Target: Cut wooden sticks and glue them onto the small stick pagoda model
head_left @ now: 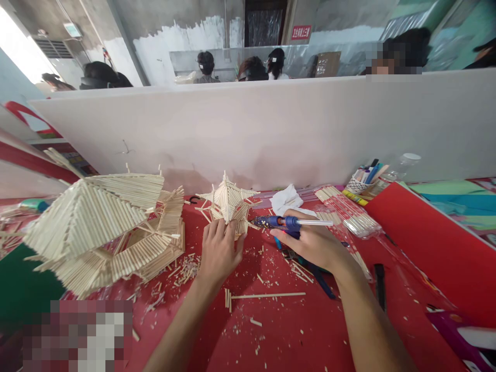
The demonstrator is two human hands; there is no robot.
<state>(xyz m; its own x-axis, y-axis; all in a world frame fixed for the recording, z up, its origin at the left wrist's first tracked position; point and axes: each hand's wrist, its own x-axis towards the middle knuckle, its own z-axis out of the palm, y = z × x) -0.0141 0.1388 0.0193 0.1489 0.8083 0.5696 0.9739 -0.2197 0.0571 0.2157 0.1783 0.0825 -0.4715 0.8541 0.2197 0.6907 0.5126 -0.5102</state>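
A small pavilion model (226, 194) made of thin wooden sticks stands on the red tabletop near the white partition. My left hand (221, 245) rests against its front with the fingers closed on its lower part; the fingertips are partly hidden. In my right hand (310, 240) is a blue hot glue gun (282, 222), gripped by its handle. A clear glue stick (321, 222) sticks out of its back end, and the nozzle points left, close to the model's right side. Below the gun lie pliers (321, 279) with dark handles, partly covered by my right hand.
A larger stick pavilion (96, 222) stands at left. Loose sticks (267, 295) and scraps litter the red tabletop (287, 341). Bundled sticks (346, 209), white tissue (287, 199), a pen cup (360, 183) and a red board (437, 243) are at right. A white partition (248, 129) closes the back.
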